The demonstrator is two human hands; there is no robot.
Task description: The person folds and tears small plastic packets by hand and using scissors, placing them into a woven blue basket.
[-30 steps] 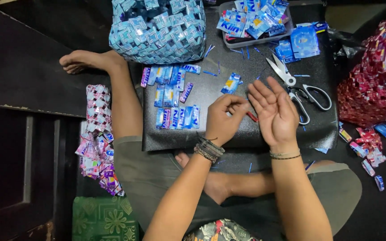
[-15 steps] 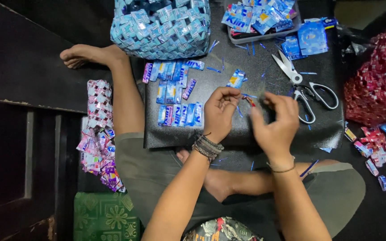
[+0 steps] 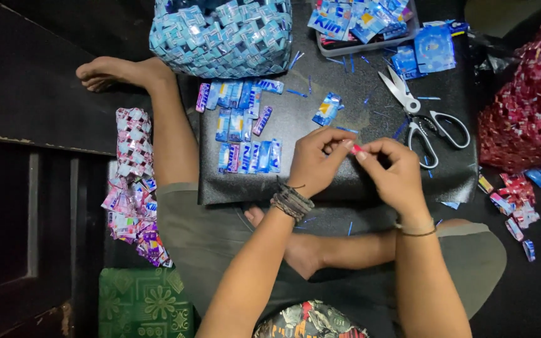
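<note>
A small pink folded wrapper strip (image 3: 356, 149) is pinched between the fingertips of the left hand (image 3: 316, 161) and the right hand (image 3: 393, 174), both closed on it, just above the near edge of a black padded board (image 3: 345, 119). On the board lie rows of flat, glossy blue folded wrapper strips (image 3: 243, 134), a single blue piece (image 3: 327, 108) and steel scissors (image 3: 422, 119) with their blades apart. A woven blue wrapper basket (image 3: 223, 34) stands at the far edge. A tray (image 3: 370, 42) holds loose blue sachets (image 3: 358, 15). A red woven piece (image 3: 527, 112) sits at the right; a pink woven chain (image 3: 134, 181) lies left.
</note>
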